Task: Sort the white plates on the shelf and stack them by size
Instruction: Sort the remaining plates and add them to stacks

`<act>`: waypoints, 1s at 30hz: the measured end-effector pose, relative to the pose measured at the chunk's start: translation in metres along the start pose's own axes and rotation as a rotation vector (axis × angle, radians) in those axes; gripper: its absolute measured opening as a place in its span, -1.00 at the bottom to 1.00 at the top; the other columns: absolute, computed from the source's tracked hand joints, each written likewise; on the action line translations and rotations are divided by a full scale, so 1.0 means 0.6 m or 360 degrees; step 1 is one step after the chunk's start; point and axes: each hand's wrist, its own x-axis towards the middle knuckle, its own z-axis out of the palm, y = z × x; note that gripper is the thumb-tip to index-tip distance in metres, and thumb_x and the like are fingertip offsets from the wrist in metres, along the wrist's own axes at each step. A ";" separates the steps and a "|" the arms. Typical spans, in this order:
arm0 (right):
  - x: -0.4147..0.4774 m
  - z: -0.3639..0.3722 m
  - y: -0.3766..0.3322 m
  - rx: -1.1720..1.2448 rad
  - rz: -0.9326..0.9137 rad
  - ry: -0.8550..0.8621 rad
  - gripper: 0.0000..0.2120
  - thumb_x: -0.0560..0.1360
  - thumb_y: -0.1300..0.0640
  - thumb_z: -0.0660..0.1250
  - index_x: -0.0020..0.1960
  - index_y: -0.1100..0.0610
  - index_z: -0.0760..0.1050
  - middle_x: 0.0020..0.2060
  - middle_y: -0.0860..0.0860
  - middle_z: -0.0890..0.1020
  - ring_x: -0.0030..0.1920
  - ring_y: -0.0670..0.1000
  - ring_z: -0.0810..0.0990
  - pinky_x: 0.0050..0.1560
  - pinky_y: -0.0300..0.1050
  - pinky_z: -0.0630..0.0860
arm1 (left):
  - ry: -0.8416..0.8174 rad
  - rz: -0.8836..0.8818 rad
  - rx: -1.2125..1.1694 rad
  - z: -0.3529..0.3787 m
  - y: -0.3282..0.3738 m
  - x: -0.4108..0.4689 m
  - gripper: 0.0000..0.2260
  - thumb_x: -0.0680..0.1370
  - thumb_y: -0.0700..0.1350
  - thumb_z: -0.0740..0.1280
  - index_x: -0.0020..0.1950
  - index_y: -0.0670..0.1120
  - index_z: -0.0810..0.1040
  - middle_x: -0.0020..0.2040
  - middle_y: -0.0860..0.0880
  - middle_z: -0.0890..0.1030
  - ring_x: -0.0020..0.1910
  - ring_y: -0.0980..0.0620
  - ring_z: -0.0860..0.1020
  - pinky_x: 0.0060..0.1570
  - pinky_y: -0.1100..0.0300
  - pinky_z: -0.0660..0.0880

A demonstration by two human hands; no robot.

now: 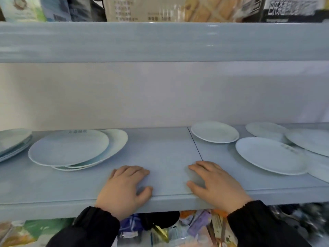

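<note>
At the upper right of the frame, a black carton (pixel 292 9) bears large white Chinese characters beginning 巴氏; the rest is smeared. The biscuit pack (pixel 178 9) at upper centre carries small printed lines, too blurred to read. At left centre, the large plate (pixel 69 147) shows blue-grey characters at its far rim, the first resembling 上, the others illegible.

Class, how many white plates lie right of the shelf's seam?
4: small plate by the seam, large plate near the front, back plate behind it, edge plate cut off at right. More may hide beneath or beyond.
</note>
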 end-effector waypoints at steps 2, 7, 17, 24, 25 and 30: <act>-0.003 -0.005 0.013 0.0023 0.0063 -0.0052 -0.36 0.48 -0.39 0.03 0.50 -0.17 0.23 0.47 -0.19 0.25 0.47 -0.14 0.17 0.43 -0.26 0.10 | -0.0019 -0.0027 -0.0013 0.001 0.001 -0.002 -0.56 0.45 0.26 0.22 0.23 0.12 0.60 0.18 0.17 0.59 0.19 0.04 0.51 0.22 0.01 0.44; 0.038 -0.030 0.031 -0.0012 0.0130 -0.0205 -0.43 0.49 -0.33 0.13 0.44 -0.14 0.32 0.36 -0.14 0.38 0.37 -0.06 0.31 0.33 -0.09 0.32 | -0.0011 -0.0039 -0.0019 0.003 -0.004 -0.001 -0.56 0.44 0.27 0.22 0.23 0.14 0.60 0.18 0.20 0.58 0.19 0.06 0.51 0.25 0.10 0.41; 0.138 -0.027 0.074 -0.0001 0.0256 0.0117 -0.57 0.52 -0.01 0.25 0.37 0.04 0.44 0.47 0.13 0.29 0.51 0.13 0.13 0.45 -0.06 0.14 | -0.0019 -0.0054 -0.0016 0.001 0.002 0.003 -0.57 0.44 0.25 0.23 0.24 0.15 0.58 0.19 0.23 0.56 0.19 0.09 0.49 0.26 0.13 0.41; 0.144 -0.021 0.088 0.0030 0.0310 0.0039 -0.51 0.54 -0.06 0.23 0.46 -0.05 0.36 0.55 0.08 0.19 0.56 0.10 0.01 0.50 -0.02 0.02 | -0.0063 -0.0117 -0.0047 -0.008 0.007 0.003 -0.56 0.46 0.23 0.20 0.28 0.14 0.56 0.21 0.22 0.54 0.22 0.09 0.45 0.27 0.19 0.36; 0.144 -0.021 0.088 0.0025 0.0319 0.0039 -0.50 0.53 -0.08 0.23 0.46 -0.06 0.36 0.55 0.08 0.19 0.56 0.11 0.00 0.50 0.00 0.02 | -0.0073 -0.0122 -0.0050 -0.009 0.006 0.002 -0.55 0.46 0.24 0.19 0.28 0.14 0.55 0.22 0.22 0.54 0.24 0.09 0.44 0.29 0.20 0.34; 0.147 -0.026 0.103 -0.0167 0.0431 -0.0179 -0.45 0.51 -0.28 0.12 0.44 -0.08 0.36 0.59 0.05 0.02 0.57 0.18 -0.13 0.50 0.21 -0.02 | -0.0086 -0.0127 -0.0021 -0.012 0.007 0.000 -0.54 0.46 0.26 0.16 0.29 0.17 0.53 0.23 0.25 0.52 0.26 0.13 0.41 0.27 0.28 0.27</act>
